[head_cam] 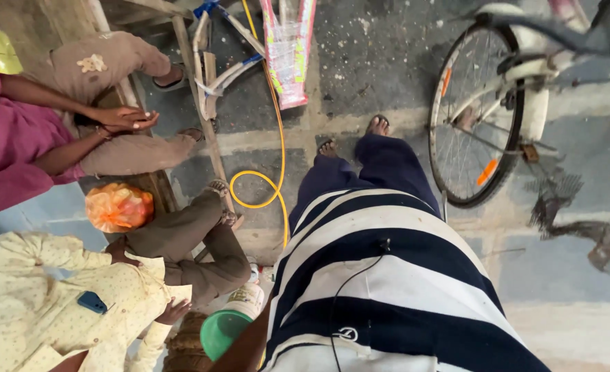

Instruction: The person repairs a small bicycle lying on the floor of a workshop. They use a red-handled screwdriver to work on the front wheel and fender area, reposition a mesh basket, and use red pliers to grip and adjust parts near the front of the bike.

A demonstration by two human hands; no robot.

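Green-lidded white bottle [239,313] tilted, lid pointing lower left

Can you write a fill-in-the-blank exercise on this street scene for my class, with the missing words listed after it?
1. The hose curling over the pavement is ____ in colour.
2. The person wearing the camera has a shirt with navy and white ____.
3. On the right stands a bicycle, its front ____ nearest the person's feet.
4. The jar by the person's left arm has a ____ lid.

Missing words: yellow; stripes; wheel; green
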